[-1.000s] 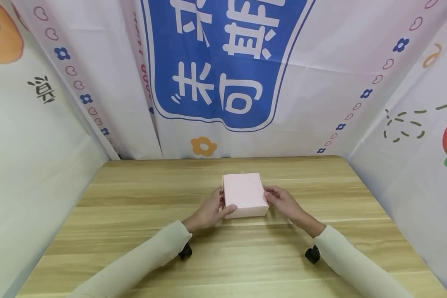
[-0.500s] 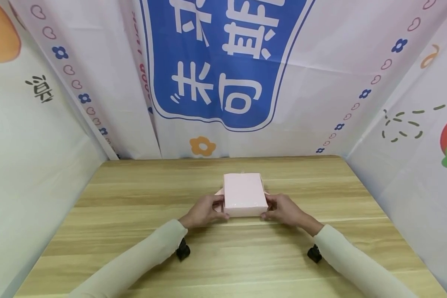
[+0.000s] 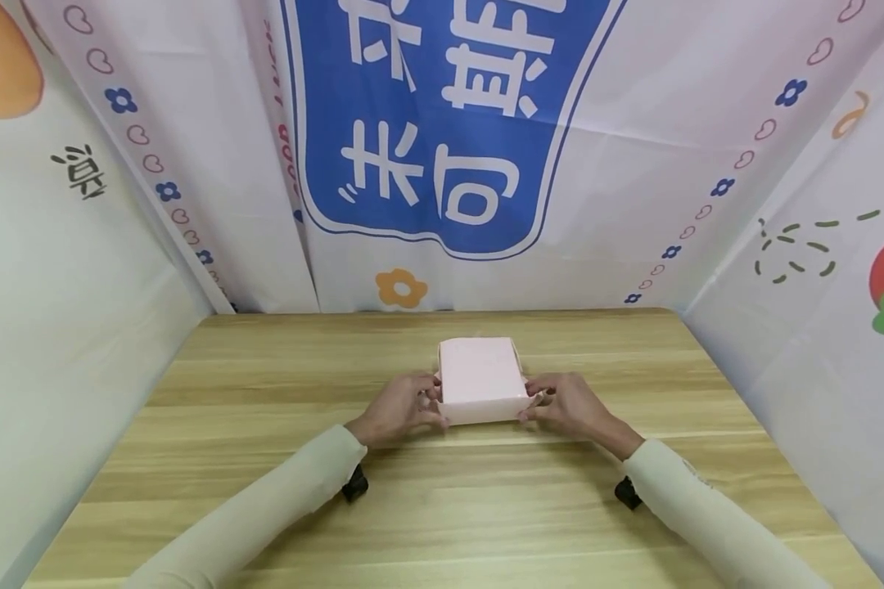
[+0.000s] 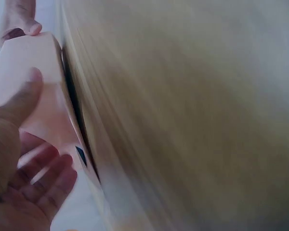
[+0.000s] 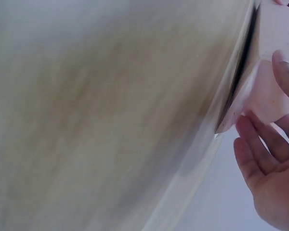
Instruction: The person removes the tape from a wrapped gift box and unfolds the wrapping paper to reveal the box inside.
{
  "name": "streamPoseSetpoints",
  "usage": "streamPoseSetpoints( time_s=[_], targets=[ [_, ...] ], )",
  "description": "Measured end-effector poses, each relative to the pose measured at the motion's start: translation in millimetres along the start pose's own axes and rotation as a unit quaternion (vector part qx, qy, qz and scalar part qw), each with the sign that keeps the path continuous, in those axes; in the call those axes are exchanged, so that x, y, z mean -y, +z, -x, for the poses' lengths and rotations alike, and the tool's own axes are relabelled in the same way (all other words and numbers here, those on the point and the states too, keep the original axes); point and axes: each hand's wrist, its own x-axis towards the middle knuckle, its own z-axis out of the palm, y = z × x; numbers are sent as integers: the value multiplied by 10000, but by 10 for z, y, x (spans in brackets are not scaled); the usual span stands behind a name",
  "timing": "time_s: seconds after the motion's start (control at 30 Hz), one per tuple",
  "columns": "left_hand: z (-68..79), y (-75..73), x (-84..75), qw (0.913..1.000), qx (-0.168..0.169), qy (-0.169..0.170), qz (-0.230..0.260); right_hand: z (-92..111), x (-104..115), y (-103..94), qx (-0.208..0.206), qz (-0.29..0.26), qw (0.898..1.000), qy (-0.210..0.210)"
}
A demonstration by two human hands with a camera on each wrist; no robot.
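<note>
A small pale pink box (image 3: 482, 368) sits on the wooden table, towards its back. Its side flaps stand out a little at the left and right. My left hand (image 3: 401, 405) holds the front left corner, with the thumb at the front face and the fingers by the side flap. At the front right corner my right hand (image 3: 570, 405) holds the box in the same way. In the left wrist view the thumb lies against the pink card (image 4: 53, 106) and the other fingers curve below it. The inside of the box is hidden.
The wood-grain table (image 3: 442, 507) spreads around the box. A printed cloth (image 3: 582, 221) hangs behind the table's back edge, with cloth walls at both sides. A black wrist camera (image 3: 355, 484) hangs under the left cuff.
Both hands have shifted to the front corners, thumbs moving to the front face. The side flaps have come outwards. The box has moved slightly away from me.
</note>
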Motion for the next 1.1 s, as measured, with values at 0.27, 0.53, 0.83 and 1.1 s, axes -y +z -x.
streamPoseSetpoints(
  time_s=[0.27,0.53,0.83,1.1],
  targets=[
    [28,-64,62,9988,123,427,188,-52,-110,-87,-352,449,9931,-1026],
    [49,-229,172,9912,469,1213,-258,-59,-113,-132,352,-230,9977,-531],
    [58,-333,175,9851,726,1473,-521,-95,-49,-68,199,-61,9991,-359],
    [-29,-274,204,9879,1463,376,348,-84,-6,-59,346,8,9994,50]
  ],
)
